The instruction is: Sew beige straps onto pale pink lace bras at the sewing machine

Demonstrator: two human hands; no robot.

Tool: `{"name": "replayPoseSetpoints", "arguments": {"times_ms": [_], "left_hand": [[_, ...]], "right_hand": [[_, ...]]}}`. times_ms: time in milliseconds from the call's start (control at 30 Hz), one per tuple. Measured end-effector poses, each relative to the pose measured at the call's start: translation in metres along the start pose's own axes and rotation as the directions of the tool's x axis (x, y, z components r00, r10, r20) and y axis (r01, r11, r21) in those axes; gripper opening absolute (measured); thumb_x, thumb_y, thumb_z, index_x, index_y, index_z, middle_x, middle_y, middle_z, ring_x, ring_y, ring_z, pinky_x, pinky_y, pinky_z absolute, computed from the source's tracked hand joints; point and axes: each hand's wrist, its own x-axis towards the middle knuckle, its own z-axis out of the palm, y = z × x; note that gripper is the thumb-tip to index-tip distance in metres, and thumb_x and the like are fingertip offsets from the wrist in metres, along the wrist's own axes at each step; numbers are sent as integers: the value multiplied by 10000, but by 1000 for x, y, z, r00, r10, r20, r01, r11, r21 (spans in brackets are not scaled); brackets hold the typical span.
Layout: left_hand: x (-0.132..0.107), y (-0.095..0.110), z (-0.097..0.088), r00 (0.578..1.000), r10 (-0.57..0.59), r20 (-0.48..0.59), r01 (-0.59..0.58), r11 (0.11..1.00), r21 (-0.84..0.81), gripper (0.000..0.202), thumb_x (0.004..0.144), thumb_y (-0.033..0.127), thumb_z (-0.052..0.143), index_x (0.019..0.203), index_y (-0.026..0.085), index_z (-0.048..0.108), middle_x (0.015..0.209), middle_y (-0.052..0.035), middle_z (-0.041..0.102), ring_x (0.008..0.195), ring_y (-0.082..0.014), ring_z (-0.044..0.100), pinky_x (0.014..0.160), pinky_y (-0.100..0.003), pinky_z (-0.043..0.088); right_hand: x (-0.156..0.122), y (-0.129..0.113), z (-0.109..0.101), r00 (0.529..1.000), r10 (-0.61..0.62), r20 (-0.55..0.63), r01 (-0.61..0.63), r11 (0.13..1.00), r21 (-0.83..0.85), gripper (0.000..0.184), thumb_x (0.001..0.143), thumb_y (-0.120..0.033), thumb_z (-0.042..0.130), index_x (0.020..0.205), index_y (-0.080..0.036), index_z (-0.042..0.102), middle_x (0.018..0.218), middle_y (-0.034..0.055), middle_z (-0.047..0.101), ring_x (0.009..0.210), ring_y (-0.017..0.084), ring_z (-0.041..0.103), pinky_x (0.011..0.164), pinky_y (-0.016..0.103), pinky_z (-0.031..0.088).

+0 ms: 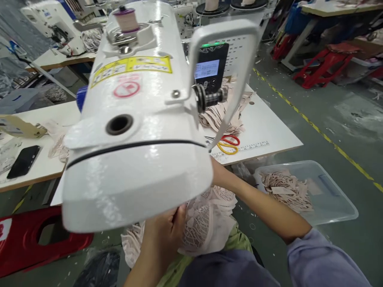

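Left hand (169, 225) low, just under the front of sewing machine head (134, 175), closed narrow, pinching near edge of lace fabric (196, 229) between thumb and curled fingers. Right hand out of sight behind machine head; only right forearm (263, 203) in view, angled inward from the right, so can't tell whether spread or gripping.

Key relation: lace fabric directly right of left hand, touching thumb, draped back over lap (224, 269) toward the body. Long axis hard to read in bunched cloth, perhaps from left thumb up and away toward the far end of right forearm. Left hand clearly nearer, in contact; right forearm off past the far right side of fabric, contact not shown.

Left of left hand, close beside: ruffled pale cloth (131, 245), can't tell if joined to lace fabric. Ahead and right of left hand, on table (278, 135): scissors (229, 144) with red and yellow handles, then pile of pale strips (221, 119) beyond. Farther ahead: lit control panel (207, 68). Right of right forearm, lower: clear bin (338, 201) with more pale strips inside. Well left of left hand: phone (24, 162), with red stool (24, 255) below.
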Motion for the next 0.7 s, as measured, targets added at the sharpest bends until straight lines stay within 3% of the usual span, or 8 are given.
{"name": "replayPoseSetpoints", "arguments": {"times_ms": [167, 333, 700], "left_hand": [[-6, 0, -2, 997, 61, -47, -59, 997, 52, 300, 943, 231, 471, 1067, 208, 743, 980, -52, 795, 849, -204, 765, 720, -241, 598], [-9, -2, -2, 996, 34, -77, -25, 993, 112, 297, 952, 241, 461, 1048, 213, 741, 999, -51, 793, 850, -198, 766, 697, -234, 600], [-8, 2, 7, 984, 144, -104, -132, 984, 119, 293, 952, 209, 464, 1082, 158, 722, 963, -82, 795, 827, -204, 767, 712, -236, 598]], "right_hand": [[0, 3, 3, 999, -27, -44, 28, 999, 28, 101, 746, -139, 649, 703, -169, 562, 818, 16, 563, 695, 142, 507, 624, 261, 435], [-2, 2, 8, 997, -24, -79, 29, 997, 70, 59, 774, -181, 660, 823, -170, 631, 910, 30, 584, 687, 139, 511, 668, 281, 451], [-4, 10, 10, 989, -94, -113, 104, 991, 88, 16, 776, -180, 604, 775, -170, 591, 952, 53, 580, 701, 139, 517, 665, 274, 473]]}}
